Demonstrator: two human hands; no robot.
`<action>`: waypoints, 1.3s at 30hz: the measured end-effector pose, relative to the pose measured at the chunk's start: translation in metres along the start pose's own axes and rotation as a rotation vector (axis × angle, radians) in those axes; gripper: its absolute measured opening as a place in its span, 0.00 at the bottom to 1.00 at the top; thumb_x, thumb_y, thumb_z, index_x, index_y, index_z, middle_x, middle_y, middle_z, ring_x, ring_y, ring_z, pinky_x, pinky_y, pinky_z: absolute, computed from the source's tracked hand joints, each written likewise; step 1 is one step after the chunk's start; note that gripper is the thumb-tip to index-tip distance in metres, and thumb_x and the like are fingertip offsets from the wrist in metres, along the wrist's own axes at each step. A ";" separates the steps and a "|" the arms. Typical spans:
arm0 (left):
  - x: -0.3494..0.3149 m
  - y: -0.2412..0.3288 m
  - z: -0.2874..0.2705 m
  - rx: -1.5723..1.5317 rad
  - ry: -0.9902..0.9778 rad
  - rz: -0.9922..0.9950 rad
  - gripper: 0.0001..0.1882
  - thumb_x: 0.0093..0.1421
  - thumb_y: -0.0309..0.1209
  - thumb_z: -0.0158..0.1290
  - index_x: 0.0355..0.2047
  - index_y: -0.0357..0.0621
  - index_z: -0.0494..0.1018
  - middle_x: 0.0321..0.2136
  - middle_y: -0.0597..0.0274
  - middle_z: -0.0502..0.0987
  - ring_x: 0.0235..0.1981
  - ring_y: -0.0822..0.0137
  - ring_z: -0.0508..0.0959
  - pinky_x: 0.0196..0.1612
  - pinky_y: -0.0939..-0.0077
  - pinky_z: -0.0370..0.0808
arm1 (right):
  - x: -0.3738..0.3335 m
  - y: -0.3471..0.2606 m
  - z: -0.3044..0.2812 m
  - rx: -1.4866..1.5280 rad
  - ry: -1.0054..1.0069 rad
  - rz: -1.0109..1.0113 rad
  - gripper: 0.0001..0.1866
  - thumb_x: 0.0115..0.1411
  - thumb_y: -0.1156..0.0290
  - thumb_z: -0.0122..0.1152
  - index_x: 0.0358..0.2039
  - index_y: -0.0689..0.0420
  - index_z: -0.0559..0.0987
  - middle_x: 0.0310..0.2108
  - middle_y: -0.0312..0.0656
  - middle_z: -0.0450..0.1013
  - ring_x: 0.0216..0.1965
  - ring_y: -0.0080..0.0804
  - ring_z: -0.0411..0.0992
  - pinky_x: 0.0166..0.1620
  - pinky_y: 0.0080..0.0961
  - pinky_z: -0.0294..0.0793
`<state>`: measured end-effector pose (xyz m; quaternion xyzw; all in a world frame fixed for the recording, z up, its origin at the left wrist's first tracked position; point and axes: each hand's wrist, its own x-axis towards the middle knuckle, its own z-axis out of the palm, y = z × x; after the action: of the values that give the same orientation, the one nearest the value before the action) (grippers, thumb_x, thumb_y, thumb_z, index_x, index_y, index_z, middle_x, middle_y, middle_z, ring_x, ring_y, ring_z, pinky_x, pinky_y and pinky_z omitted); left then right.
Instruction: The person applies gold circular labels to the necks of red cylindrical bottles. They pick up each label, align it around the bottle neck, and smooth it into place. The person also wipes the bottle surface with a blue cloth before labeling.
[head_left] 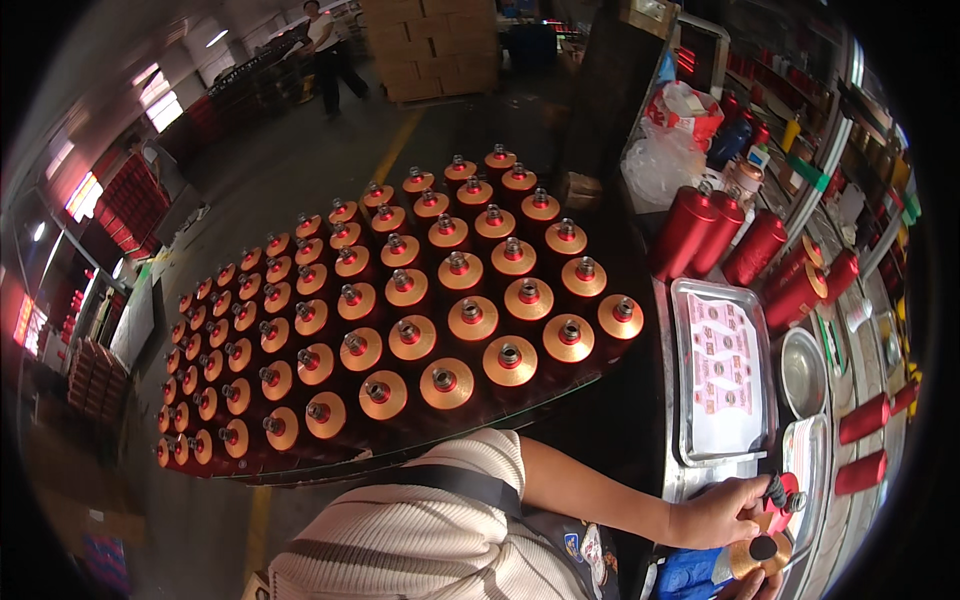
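Observation:
At the lower right, my left hand (pixel 722 514) is closed, thumb and fingers pinched together beside a gold round piece with a dark centre (pixel 745 562). What those fingers pinch is too small to make out. My right hand (pixel 757 586), mostly cut off by the lower edge, has its fingertips closed on the rim of the gold piece. Just beyond my left hand lies a red bottle with a metal neck (pixel 794 502), partly hidden. A metal tray (pixel 684 400) holding a sheet of pink-and-white labels (pixel 722 350) sits above my hands on the bench.
Many red bottles with gold shoulders (pixel 470 318) stand in rows to my left. A steel bowl (pixel 803 372), a white-lined tray (pixel 806 452) and several red bottles (pixel 686 232) are along the bench. Blue cloth (pixel 688 574) lies by my hands. Stacked cartons (pixel 432 45) and a person (pixel 325 50) are far off.

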<state>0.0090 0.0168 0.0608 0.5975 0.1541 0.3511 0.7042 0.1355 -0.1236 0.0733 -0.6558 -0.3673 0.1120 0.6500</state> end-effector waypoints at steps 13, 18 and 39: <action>0.023 -0.027 0.010 0.216 0.204 0.325 0.14 0.56 0.19 0.58 0.34 0.37 0.62 0.25 0.45 0.73 0.29 0.46 0.76 0.32 0.60 0.69 | 0.026 0.008 0.017 -0.006 -0.104 -0.139 0.19 0.62 0.60 0.62 0.43 0.66 0.80 0.36 0.45 0.77 0.30 0.29 0.71 0.29 0.22 0.67; 0.014 -0.005 0.006 0.347 0.185 0.255 0.10 0.60 0.22 0.56 0.39 0.38 0.67 0.31 0.49 0.75 0.34 0.54 0.79 0.37 0.60 0.73 | 0.040 0.027 0.010 0.020 -0.121 -0.082 0.24 0.58 0.65 0.68 0.50 0.66 0.75 0.39 0.48 0.75 0.33 0.34 0.72 0.36 0.26 0.73; 0.025 0.004 -0.006 0.038 0.131 0.101 0.12 0.63 0.20 0.57 0.44 0.34 0.69 0.36 0.60 0.79 0.28 0.77 0.80 0.32 0.85 0.76 | 0.030 0.011 0.022 0.206 -0.038 0.051 0.20 0.61 0.82 0.62 0.54 0.67 0.74 0.51 0.42 0.73 0.52 0.27 0.72 0.55 0.23 0.71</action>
<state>0.0220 0.0384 0.0681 0.5933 0.1763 0.4216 0.6627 0.1463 -0.0869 0.0702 -0.5925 -0.3491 0.1782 0.7038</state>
